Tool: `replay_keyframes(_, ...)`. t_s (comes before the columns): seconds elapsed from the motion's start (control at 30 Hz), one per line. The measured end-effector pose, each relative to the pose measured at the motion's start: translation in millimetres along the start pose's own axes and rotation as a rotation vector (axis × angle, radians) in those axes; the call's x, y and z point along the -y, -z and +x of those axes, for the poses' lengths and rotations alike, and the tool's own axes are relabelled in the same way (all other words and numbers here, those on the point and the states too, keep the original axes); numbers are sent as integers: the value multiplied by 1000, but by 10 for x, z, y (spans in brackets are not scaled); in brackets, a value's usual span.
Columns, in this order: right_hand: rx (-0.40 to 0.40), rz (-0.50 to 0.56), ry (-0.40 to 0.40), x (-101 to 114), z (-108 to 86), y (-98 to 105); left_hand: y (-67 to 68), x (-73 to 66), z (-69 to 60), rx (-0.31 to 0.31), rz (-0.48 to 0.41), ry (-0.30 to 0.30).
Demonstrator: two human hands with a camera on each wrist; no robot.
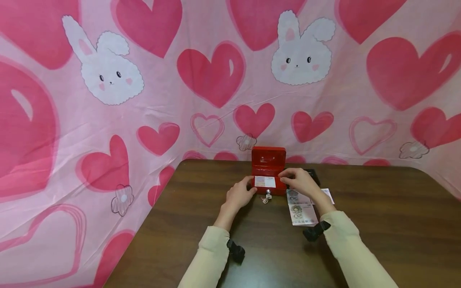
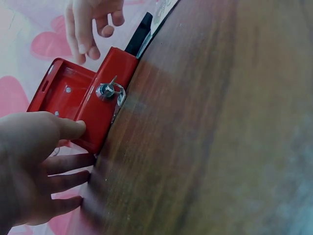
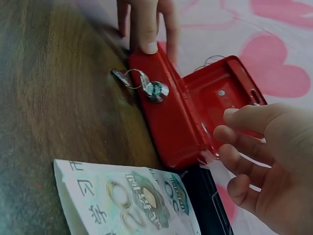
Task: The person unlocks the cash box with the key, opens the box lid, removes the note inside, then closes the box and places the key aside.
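A small red metal cash box [image 1: 268,158] stands on the table with its lid up. A pale banknote [image 1: 264,182] lies in it, visible in the head view. Keys on a ring [image 3: 133,78] hang from the lock [image 3: 157,91] on its front. My left hand [image 2: 36,166] holds the box's left end, thumb on the front edge and the other fingers along the side. Over the right end hovers my right hand [image 3: 274,166], fingers loosely bent and apart, holding nothing. To the right of the box lie banknotes [image 1: 303,215], partly under my right forearm.
A black object [image 1: 312,176] sits just right of the box, partly hidden by my right hand. The brown wooden table [image 1: 378,224] reaches back to a pink cloth [image 1: 201,36] printed with hearts and rabbits. Each sleeve carries a black wrist camera [image 1: 235,252].
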State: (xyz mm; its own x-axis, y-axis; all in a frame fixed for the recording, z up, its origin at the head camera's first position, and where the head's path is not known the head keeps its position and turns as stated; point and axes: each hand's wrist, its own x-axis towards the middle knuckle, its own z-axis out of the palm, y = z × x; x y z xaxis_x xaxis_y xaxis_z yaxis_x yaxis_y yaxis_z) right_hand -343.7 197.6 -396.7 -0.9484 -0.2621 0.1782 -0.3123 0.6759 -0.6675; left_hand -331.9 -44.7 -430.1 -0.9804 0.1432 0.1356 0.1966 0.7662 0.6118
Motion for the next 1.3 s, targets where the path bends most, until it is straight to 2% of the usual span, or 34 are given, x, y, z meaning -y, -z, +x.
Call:
replay_keyframes(0.57,15,-99,-32,-36,196,-216,-23,-1,11,-6,-9,-13)
replay_keyframes(0.83,37,-119,-66,-35,269,-241,-31,8,35,-13,-5,-5)
replay_keyframes(1.03,49,-178,-91,4,280,-246,-24,5,30,-15,-4,-8)
replay_keyframes(1.3,52,-248,-84,51,296,-273,-11,4,29,-15,-4,-13)
